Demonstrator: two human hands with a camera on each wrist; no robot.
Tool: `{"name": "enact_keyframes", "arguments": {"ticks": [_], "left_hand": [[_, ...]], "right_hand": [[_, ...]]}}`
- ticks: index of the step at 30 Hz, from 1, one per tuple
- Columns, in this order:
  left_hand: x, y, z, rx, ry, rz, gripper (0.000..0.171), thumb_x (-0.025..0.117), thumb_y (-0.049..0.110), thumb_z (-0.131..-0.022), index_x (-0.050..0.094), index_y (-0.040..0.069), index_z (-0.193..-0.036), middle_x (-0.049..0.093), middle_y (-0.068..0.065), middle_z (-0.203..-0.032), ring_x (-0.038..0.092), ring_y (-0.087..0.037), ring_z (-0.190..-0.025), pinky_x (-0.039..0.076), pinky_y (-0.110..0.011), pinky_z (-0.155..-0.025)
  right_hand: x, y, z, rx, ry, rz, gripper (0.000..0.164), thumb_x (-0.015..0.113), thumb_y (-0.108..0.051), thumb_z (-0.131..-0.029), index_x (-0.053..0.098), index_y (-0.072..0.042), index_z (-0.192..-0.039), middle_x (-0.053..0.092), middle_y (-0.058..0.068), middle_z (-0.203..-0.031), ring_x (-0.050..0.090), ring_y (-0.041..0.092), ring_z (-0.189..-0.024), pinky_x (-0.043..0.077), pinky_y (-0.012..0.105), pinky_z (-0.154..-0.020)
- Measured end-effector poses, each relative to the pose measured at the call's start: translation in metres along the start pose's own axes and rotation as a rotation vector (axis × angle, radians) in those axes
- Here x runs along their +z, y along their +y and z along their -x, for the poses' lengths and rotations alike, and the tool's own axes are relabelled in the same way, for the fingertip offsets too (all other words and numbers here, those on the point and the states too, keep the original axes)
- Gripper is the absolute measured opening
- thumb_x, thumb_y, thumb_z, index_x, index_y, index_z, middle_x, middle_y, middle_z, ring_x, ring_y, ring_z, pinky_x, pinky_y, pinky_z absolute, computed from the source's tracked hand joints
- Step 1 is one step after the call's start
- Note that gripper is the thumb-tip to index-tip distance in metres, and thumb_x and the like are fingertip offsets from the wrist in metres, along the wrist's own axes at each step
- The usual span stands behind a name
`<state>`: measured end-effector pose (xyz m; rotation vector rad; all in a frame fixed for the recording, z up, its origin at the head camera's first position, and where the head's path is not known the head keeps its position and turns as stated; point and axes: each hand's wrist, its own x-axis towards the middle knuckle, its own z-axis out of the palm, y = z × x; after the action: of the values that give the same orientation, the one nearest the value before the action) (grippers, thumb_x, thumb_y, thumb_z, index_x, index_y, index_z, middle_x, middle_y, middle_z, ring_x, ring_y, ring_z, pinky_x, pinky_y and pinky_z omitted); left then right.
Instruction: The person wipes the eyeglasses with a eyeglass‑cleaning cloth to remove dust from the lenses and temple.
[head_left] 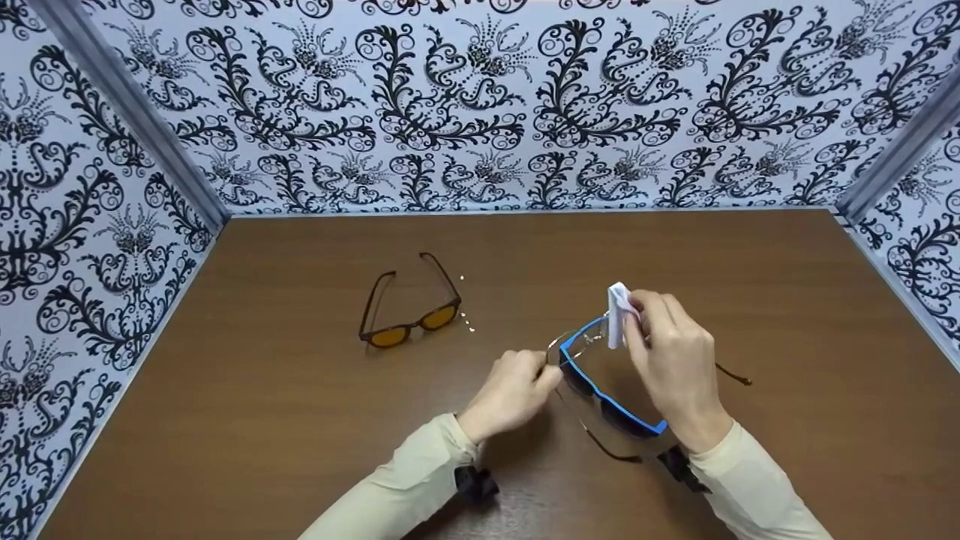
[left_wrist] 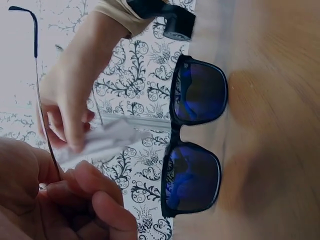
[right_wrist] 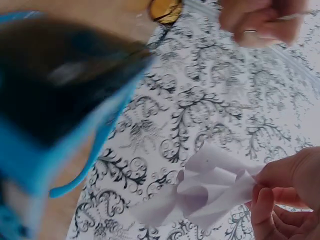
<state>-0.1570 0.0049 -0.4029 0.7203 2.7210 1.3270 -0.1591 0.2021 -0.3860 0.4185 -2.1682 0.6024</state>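
Note:
My left hand [head_left: 511, 391] grips a pair of thin wire-framed eyeglasses, seen by its dark-tipped temple arm [head_left: 611, 452] in the head view. Most of the frame is hidden behind my hands and the cloth. In the left wrist view, the thin temple [left_wrist: 36, 37] rises from the curled fingers. My right hand [head_left: 679, 360] pinches a crumpled white cloth [right_wrist: 215, 187] beside the eyeglasses. Below both hands, blue-framed sunglasses [head_left: 628, 420] with dark lenses rest on the table, apart from the fingers in the left wrist view.
Dark-framed glasses with orange lenses [head_left: 390, 337] lie on the wooden table [head_left: 285, 420], left of my hands, temples unfolded. Small bright spots [head_left: 466, 321] show beside them. Black-and-white patterned walls [head_left: 480, 105] border the table at the back and sides.

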Motion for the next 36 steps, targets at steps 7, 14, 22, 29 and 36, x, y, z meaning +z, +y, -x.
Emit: {"name": "enact_keyframes", "arguments": {"ticks": [7, 14, 22, 29, 36], "left_hand": [[-0.009, -0.006, 0.0, 0.0, -0.015, -0.005, 0.034, 0.052, 0.002, -0.082, 0.034, 0.016, -0.057, 0.031, 0.01, -0.052, 0.032, -0.005, -0.047, 0.026, -0.019, -0.046], [-0.012, -0.012, 0.0, 0.035, 0.037, -0.066, 0.034, 0.053, 0.003, -0.08, 0.031, 0.017, -0.057, 0.026, 0.011, -0.054, 0.028, -0.005, -0.048, 0.025, -0.02, -0.046], [-0.021, -0.025, 0.004, 0.018, 0.056, -0.102, 0.033, 0.053, 0.003, -0.081, 0.032, 0.016, -0.059, 0.027, 0.01, -0.055, 0.03, -0.006, -0.049, 0.026, -0.021, -0.045], [-0.037, -0.041, 0.011, 0.064, 0.074, -0.129, 0.03, 0.052, -0.001, -0.084, 0.037, 0.013, -0.062, 0.03, 0.009, -0.056, 0.032, -0.006, -0.048, 0.027, -0.021, -0.044], [-0.052, -0.049, 0.008, 0.097, 0.127, -0.21, 0.028, 0.053, 0.001, -0.085, 0.039, 0.011, -0.063, 0.029, 0.008, -0.057, 0.032, -0.008, -0.05, 0.028, -0.024, -0.046]], "right_hand": [[-0.026, -0.011, -0.014, -0.018, 0.023, -0.106, 0.023, 0.074, 0.006, -0.076, 0.071, -0.001, -0.098, 0.064, 0.003, -0.077, 0.057, 0.012, -0.058, 0.044, 0.02, -0.053], [-0.045, -0.019, -0.023, 0.0, -0.071, -0.28, 0.024, 0.074, 0.011, -0.074, 0.071, -0.003, -0.092, 0.063, -0.001, -0.077, 0.052, 0.009, -0.064, 0.041, 0.012, -0.061], [-0.054, -0.011, -0.03, -0.019, -0.104, -0.34, 0.028, 0.073, 0.014, -0.072, 0.072, -0.002, -0.095, 0.066, 0.006, -0.082, 0.055, 0.009, -0.07, 0.044, 0.012, -0.065], [-0.066, 0.009, -0.036, -0.007, -0.159, -0.366, 0.026, 0.073, 0.017, -0.072, 0.071, 0.001, -0.093, 0.068, 0.005, -0.085, 0.057, 0.004, -0.079, 0.043, 0.013, -0.071], [-0.072, 0.025, -0.028, 0.076, -0.242, -0.367, 0.027, 0.072, 0.017, -0.074, 0.072, -0.002, -0.094, 0.068, 0.001, -0.087, 0.059, 0.004, -0.081, 0.044, 0.013, -0.075]]}}
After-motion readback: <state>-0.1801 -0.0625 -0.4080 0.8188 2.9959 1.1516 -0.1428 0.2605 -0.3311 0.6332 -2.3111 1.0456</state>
